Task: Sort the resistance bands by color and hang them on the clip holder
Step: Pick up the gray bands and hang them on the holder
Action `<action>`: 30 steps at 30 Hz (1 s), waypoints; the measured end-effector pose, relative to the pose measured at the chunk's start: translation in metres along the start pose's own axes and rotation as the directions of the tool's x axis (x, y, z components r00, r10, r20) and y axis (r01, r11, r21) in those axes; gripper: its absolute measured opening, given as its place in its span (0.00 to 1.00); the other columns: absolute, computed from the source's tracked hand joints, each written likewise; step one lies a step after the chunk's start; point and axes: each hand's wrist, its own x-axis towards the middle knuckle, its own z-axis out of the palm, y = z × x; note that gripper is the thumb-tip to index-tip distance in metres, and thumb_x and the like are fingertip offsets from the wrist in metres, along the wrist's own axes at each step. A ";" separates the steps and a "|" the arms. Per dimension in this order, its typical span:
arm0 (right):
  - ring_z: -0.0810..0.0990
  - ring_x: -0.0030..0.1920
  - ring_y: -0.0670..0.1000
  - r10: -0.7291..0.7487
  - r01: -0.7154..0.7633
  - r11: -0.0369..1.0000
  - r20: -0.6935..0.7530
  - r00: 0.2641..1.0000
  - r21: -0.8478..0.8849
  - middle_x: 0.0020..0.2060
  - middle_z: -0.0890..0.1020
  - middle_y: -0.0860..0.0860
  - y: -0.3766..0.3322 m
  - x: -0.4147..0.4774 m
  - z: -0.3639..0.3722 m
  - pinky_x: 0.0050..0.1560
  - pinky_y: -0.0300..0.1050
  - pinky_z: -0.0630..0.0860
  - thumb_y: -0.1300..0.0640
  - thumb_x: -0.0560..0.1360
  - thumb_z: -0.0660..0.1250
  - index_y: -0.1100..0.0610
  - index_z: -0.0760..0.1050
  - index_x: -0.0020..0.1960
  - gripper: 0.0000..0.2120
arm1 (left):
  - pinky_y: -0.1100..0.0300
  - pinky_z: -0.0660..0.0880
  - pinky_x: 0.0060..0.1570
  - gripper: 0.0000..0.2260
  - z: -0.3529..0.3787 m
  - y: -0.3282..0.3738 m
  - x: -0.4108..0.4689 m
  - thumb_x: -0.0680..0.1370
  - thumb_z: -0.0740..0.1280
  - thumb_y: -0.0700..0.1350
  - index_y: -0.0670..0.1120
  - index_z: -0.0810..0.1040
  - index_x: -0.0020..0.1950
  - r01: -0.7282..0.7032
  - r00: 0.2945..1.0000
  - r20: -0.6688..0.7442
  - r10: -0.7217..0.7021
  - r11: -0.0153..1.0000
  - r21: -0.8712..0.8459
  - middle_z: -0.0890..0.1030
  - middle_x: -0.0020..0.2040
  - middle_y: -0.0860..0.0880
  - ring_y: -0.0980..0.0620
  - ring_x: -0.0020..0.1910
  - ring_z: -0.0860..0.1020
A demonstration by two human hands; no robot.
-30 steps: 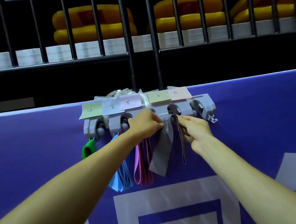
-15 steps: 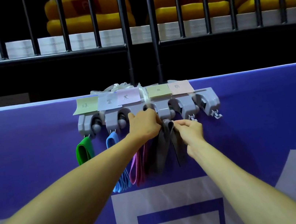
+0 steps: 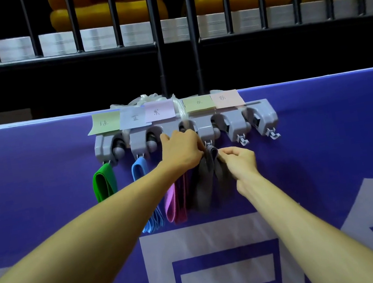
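Note:
A grey clip holder (image 3: 259, 116) is fixed on the top edge of a purple banner, with coloured paper labels (image 3: 159, 110) above its clips. A green band (image 3: 104, 184) hangs from the first hook, a blue band (image 3: 140, 172) from the second, a pink-purple band (image 3: 174, 203) from the third. Grey bands (image 3: 204, 187) hang at the fourth hook (image 3: 208, 143). My left hand (image 3: 182, 150) grips the top of the grey bands just under that hook. My right hand (image 3: 239, 162) pinches their right side. The two right-hand hooks are bare.
A black metal railing (image 3: 156, 36) rises behind the banner (image 3: 328, 156), with yellow cushions (image 3: 107, 5) and white stacks on a ledge beyond. Clear plastic wrap (image 3: 145, 99) is bunched behind the holder's top.
The grey bands have come down from the clip mouth to hang at the fourth hook. Both hands dropped slightly with them, and the view has moved closer.

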 end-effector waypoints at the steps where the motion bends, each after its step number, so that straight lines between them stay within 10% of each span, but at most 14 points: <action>1: 0.84 0.47 0.55 0.001 -0.001 1.000 -0.007 1.000 0.006 0.41 0.86 0.54 -0.001 0.001 0.001 0.52 0.54 0.81 0.59 0.71 0.74 0.55 0.83 0.40 0.01 | 0.50 0.57 0.55 0.07 0.001 0.000 0.000 0.76 0.67 0.46 0.55 0.83 0.49 0.002 1.000 -0.011 -0.002 1.000 0.008 0.83 0.49 0.52 0.47 0.56 0.72; 15: 0.81 0.41 0.50 0.058 -0.052 0.997 0.091 0.994 -0.065 0.39 0.85 0.52 -0.004 -0.004 -0.006 0.49 0.48 0.79 0.61 0.72 0.71 0.55 0.83 0.41 0.03 | 0.50 0.58 0.56 0.06 -0.007 0.005 -0.006 0.77 0.66 0.47 0.50 0.82 0.49 -0.067 0.997 0.046 0.063 0.992 0.105 0.83 0.46 0.49 0.45 0.51 0.76; 30: 0.81 0.41 0.47 -0.169 0.240 0.915 0.231 0.958 -0.325 0.40 0.83 0.47 -0.008 -0.117 -0.041 0.41 0.41 0.78 0.62 0.76 0.67 0.51 0.81 0.46 0.08 | 0.62 0.69 0.55 0.12 -0.079 -0.046 -0.129 0.74 0.66 0.39 0.51 0.83 0.53 -0.042 0.998 -0.068 0.012 0.889 -0.455 0.81 0.50 0.55 0.56 0.53 0.74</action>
